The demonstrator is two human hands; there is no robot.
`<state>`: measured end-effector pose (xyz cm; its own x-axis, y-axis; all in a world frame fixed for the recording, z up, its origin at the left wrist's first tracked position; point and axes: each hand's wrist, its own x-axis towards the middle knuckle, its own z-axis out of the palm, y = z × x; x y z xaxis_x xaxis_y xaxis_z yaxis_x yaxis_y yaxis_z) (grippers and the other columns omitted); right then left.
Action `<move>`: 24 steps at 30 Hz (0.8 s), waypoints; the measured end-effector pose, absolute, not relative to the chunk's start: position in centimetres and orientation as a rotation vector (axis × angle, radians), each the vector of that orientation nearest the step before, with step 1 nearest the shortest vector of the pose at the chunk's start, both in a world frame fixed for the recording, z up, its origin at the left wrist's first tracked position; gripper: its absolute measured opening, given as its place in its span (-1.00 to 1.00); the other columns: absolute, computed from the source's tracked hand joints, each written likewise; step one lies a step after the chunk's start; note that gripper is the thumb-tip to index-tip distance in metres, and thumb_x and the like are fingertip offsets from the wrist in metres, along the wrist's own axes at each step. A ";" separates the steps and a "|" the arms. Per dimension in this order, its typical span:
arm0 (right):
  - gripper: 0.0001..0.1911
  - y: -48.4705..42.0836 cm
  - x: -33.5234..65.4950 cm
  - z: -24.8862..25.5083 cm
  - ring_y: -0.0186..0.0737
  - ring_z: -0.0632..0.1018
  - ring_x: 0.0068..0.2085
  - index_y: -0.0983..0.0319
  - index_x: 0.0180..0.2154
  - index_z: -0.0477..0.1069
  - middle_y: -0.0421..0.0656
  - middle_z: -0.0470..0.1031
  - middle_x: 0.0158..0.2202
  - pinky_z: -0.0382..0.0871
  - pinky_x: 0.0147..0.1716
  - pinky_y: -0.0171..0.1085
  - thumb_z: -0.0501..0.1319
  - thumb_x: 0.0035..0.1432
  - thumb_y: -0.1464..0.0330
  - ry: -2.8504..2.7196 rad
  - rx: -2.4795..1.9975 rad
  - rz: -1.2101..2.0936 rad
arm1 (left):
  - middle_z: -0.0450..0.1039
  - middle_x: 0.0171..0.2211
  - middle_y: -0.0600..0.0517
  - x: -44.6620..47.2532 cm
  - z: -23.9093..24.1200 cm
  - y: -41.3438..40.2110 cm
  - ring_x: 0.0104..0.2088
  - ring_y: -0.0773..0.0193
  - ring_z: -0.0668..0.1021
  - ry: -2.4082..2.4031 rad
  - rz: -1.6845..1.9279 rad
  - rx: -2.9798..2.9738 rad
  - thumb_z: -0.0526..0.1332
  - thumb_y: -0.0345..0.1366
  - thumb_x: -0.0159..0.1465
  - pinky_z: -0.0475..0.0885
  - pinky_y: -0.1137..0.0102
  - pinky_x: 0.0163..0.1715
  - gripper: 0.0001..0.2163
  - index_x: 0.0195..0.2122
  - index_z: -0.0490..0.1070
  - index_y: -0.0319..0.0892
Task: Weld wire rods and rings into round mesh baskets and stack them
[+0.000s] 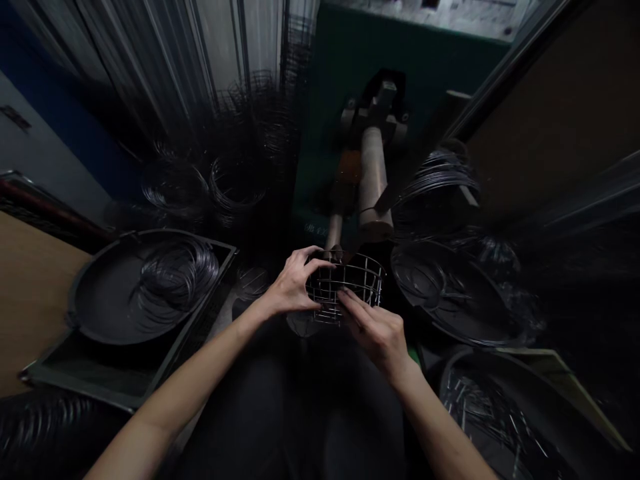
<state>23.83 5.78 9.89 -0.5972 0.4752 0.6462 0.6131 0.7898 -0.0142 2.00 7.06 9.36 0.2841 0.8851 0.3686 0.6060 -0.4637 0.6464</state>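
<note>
A round wire basket (367, 273) with an open grid of metal wires is between my hands, just in front of the machine's lower rod. On its left side, my left hand (295, 280) grips the wires with thumb and fingers curved apart. My right hand (373, 327) is at the near side, its fingers drawn together against the grid; its thumb and any small part between the fingers are hidden. The machine's lower metal rod (334, 233) ends at the basket's far rim. Above it juts a thicker metal cylinder (374, 173).
A green machine body (320, 133) stands ahead. To the left, a dark round tray (100, 293) holds wire rings over a crate (105, 380). Two more basins, one with wire rings (420, 273) and one with short wire pieces (490, 427), stand at right. Wire coils (235, 187) lie behind.
</note>
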 end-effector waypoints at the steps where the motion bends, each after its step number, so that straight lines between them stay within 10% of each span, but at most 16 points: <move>1: -0.68 6.0 23.8 9.9 -0.41 0.59 -0.43 0.20 -0.01 0.44 -0.17 0.52 -0.04 0.43 -0.40 -0.43 0.21 0.18 0.51 -2.314 -0.790 -0.280 | 0.09 0.17 -0.13 1.9 9.3 7.3 0.20 -0.07 0.20 1.345 0.998 2.175 0.42 -0.32 -0.12 0.22 0.05 0.19 -0.34 0.07 0.30 -0.09; 14: -0.63 5.7 23.8 9.7 -0.35 0.61 -0.31 0.12 0.08 0.38 -0.22 0.51 -0.03 0.45 -0.33 -0.41 0.15 0.24 0.41 -2.264 -0.917 -0.236 | 0.20 0.11 -0.15 1.5 10.3 7.8 0.14 -0.04 0.28 1.332 0.981 2.145 0.49 -0.19 -0.17 0.26 0.09 0.15 -0.31 0.02 0.33 -0.15; 24: -0.68 7.0 23.6 10.6 -0.34 0.49 -0.41 0.24 -0.35 0.47 -0.13 0.47 -0.35 0.29 -0.45 -0.39 0.12 0.24 0.15 -1.998 -1.308 -0.116 | 0.19 0.10 -0.14 0.9 10.6 10.6 0.13 -0.03 0.29 1.346 0.957 2.121 0.51 -0.14 -0.21 0.25 0.06 0.15 -0.27 0.01 0.33 -0.14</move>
<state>23.64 6.95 10.57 -0.2134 0.7584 0.6158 0.8247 0.4778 -0.3027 0.92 10.58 10.57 0.2831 0.9063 0.3139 0.5944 -0.4226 0.6842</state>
